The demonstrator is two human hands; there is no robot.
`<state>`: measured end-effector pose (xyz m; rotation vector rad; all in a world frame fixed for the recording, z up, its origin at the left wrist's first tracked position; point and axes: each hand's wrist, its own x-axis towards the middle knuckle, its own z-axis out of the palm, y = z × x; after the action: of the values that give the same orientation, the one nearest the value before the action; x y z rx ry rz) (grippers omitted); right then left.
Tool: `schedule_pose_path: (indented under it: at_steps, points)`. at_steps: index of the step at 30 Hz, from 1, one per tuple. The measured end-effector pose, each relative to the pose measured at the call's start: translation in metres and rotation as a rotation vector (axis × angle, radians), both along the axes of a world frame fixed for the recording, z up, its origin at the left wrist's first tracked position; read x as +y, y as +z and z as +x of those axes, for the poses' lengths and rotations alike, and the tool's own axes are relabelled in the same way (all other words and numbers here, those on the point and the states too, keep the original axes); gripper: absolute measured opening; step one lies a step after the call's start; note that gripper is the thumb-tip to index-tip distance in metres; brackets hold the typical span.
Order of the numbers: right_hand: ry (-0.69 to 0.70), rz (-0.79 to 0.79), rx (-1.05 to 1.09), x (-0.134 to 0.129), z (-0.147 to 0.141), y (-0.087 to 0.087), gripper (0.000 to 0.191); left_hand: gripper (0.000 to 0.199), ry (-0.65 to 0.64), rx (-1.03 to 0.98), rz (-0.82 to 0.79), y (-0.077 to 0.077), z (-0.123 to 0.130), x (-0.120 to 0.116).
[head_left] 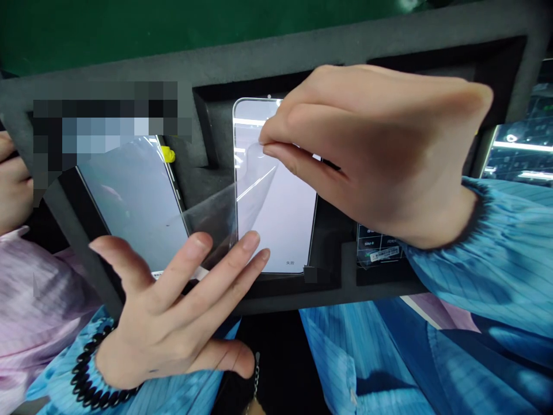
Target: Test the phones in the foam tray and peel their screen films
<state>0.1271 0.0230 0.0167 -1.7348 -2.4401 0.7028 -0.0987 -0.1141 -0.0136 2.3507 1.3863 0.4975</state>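
Observation:
A phone (289,225) lies in the middle recess of a dark foam tray (129,72), its bright pale screen facing up with small characters at the lower end. Over its upper left part my right hand (367,150) pinches a clear film (216,213) between thumb and fingertips. The film stands lifted and stretches down leftward. My left hand (173,317) is open, fingers spread, close to the film's lower end and the phone's lower left corner. I cannot tell whether its fingers touch the film. A second phone (133,196) lies in the left recess, partly behind my left fingers.
A small yellow piece (167,154) sits at the left phone's edge. Another phone (380,248) with a sticker lies in the right recess, partly under my right wrist. Another person's hand (12,184) is at the far left. A green surface (108,29) stretches behind the tray.

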Motion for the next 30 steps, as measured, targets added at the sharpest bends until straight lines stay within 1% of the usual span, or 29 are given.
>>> schedule_pose_path:
  at_steps: [1, 2, 3, 4, 7, 11, 13, 17, 19, 21, 24, 27, 30]
  points:
    - [0.006, 0.009, -0.002, -0.001, 0.0, 0.0, 0.021, 0.073, -0.112, 0.098, 0.099, 0.002, 0.004, 0.004]
    - [0.01, 0.02, -0.002, -0.001, 0.001, 0.0, 0.021, 0.074, -0.195, 0.185, 0.188, 0.003, 0.008, 0.008]
    - [0.014, 0.035, 0.0, -0.002, 0.001, 0.0, 0.021, 0.074, -0.226, 0.241, 0.244, 0.003, 0.01, 0.01]
    - [0.016, 0.047, 0.0, -0.002, 0.001, 0.0, 0.022, 0.073, -0.201, 0.252, 0.26, 0.003, 0.012, 0.012]
    - [0.007, 0.044, -0.026, -0.002, 0.0, 0.0, 0.022, 0.067, -0.107, 0.228, 0.23, 0.002, 0.013, 0.012]
    - [0.001, 0.018, -0.044, -0.001, 0.0, -0.001, 0.021, 0.064, -0.045, 0.222, 0.217, 0.001, 0.011, 0.007]
    - [0.002, 0.03, -0.028, -0.001, 0.001, -0.002, 0.021, 0.066, -0.075, 0.236, 0.261, 0.002, 0.009, 0.006]
    - [0.031, 0.088, 0.057, -0.004, 0.005, -0.005, 0.024, 0.063, -0.216, 0.25, 0.388, 0.006, 0.005, 0.01]
    - [0.028, 0.081, 0.067, -0.005, 0.006, -0.005, 0.024, 0.063, -0.259, 0.258, 0.416, 0.007, 0.004, 0.011]
    - [-0.001, 0.037, 0.049, -0.005, 0.005, -0.005, 0.023, 0.067, -0.26, 0.266, 0.407, 0.008, 0.004, 0.01]
    - [-0.019, 0.011, 0.044, -0.005, 0.005, -0.005, 0.024, 0.072, -0.213, 0.279, 0.316, 0.007, 0.005, 0.007]
    - [0.049, 0.103, 0.066, -0.006, 0.008, -0.007, 0.026, 0.066, -0.169, 0.283, 0.276, 0.006, 0.01, 0.007]
    - [0.135, 0.195, 0.034, -0.007, 0.01, -0.01, 0.028, 0.062, -0.203, 0.309, 0.266, 0.006, 0.017, 0.009]
